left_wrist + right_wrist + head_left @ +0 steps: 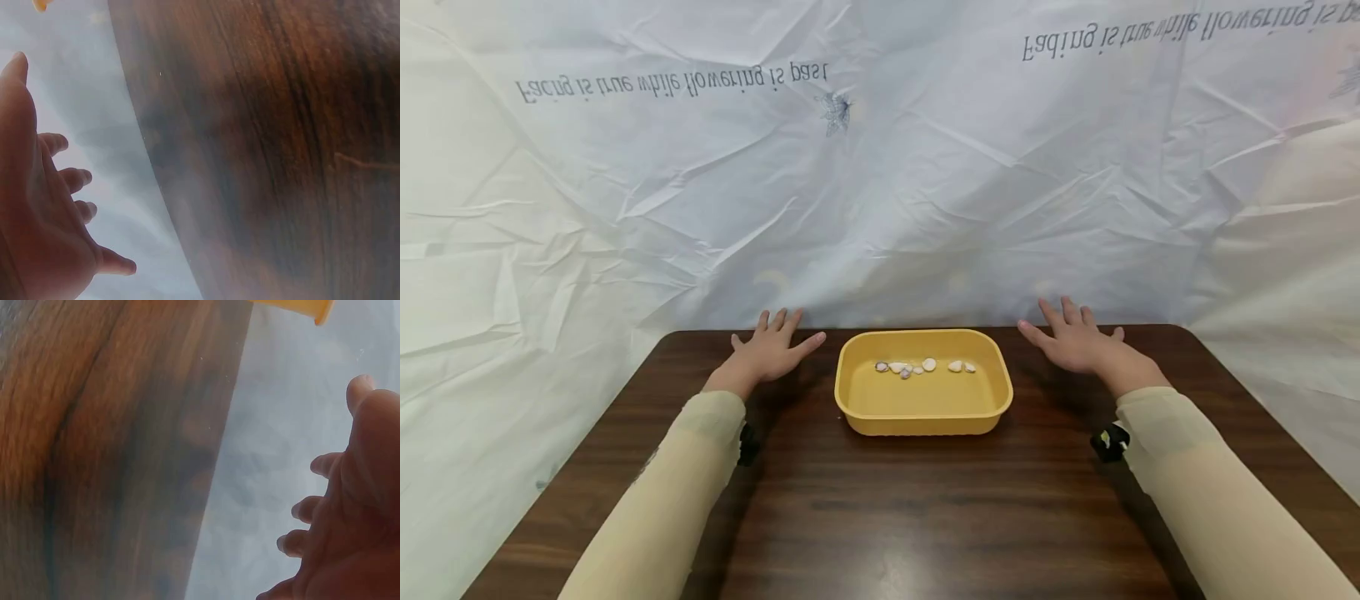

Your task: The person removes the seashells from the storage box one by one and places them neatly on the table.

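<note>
A shallow yellow plastic basin (pixel 925 427) stands on the dark wooden table near its far edge. Inside it, several small whitish and greyish pieces that look like seashells (pixel 928 365) lie in a loose row. To the basin's left, my left hand (pixel 767 352) is spread palm down with nothing in it. My right hand (pixel 1075 343) is spread likewise on the basin's right, also holding nothing. Both wrist views show the palms, the left hand (pixel 44 206) and the right hand (pixel 350 512), raised off the tabletop with fingers apart. Neither hand touches the basin.
The brown wooden tabletop (pixel 910 517) reaches toward me. Behind it hangs a creased white cloth (pixel 895 200) with printed lettering, which also runs down both sides. A dark strap or device (pixel 1110 442) sits at my right wrist, and another (pixel 748 444) at my left.
</note>
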Tool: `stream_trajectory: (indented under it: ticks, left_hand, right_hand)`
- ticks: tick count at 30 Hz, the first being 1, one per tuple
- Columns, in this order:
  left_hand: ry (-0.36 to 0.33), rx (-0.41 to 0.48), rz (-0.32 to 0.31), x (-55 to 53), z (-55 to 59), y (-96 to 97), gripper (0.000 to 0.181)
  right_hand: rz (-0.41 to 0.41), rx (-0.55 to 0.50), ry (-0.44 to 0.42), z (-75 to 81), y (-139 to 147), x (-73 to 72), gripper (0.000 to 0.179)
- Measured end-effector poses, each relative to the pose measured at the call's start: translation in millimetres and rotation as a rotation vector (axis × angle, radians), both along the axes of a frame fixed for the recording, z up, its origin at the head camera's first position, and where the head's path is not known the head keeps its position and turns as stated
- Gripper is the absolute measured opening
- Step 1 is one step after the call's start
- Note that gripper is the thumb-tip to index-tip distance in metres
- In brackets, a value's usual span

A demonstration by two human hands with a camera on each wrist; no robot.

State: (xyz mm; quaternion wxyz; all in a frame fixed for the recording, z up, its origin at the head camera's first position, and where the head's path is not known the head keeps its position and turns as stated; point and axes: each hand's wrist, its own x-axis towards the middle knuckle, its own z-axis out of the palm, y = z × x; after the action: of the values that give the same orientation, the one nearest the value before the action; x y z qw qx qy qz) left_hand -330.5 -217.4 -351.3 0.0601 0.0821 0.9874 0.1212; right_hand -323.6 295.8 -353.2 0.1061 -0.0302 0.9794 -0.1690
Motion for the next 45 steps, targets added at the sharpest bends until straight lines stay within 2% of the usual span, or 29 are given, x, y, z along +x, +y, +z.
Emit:
stream_trajectory:
  ticks: [6,11,16,19,23,29,36,41,45]
  left_hand:
    - [0.011,-0.011,-0.015,5.5,0.8,0.1,0.102]
    - [0.018,-0.010,-0.041,14.0,8.2,9.5,0.107]
    - [-0.089,0.041,-0.083,32.4,16.5,29.3,0.114]
    - [-0.171,0.075,-0.120,43.3,14.5,42.2,0.119]
    - [-0.230,0.103,-0.145,54.5,5.5,56.6,0.127]
    - [-0.213,0.102,-0.118,65.9,-8.7,68.4,0.140]
    - [-0.196,0.147,-0.077,66.9,-15.3,68.1,0.144]
    - [-0.196,0.166,-0.085,62.1,-14.5,69.1,0.145]
    - [-0.198,0.170,-0.089,60.9,-14.0,69.4,0.144]
  right_hand:
    - [0.031,0.007,-0.021,22.0,-22,21.9,0.113]
    - [0.113,-0.015,-0.028,36.7,-40,39.1,0.105]
    - [0.232,-0.116,-0.071,40.6,-59,56.5,0.109]
    - [0.254,-0.123,-0.139,37.8,-74,69.2,0.117]
    - [0.251,-0.094,-0.207,27.2,-92,81.4,0.128]
    - [0.211,-0.089,-0.173,6.9,-105,87.5,0.142]
    - [0.182,-0.126,-0.118,1.2,-109,88.9,0.147]
    - [0.134,-0.112,-0.126,1.3,-108,89.2,0.150]
    - [0.130,-0.089,-0.133,2.1,-107,88.9,0.150]
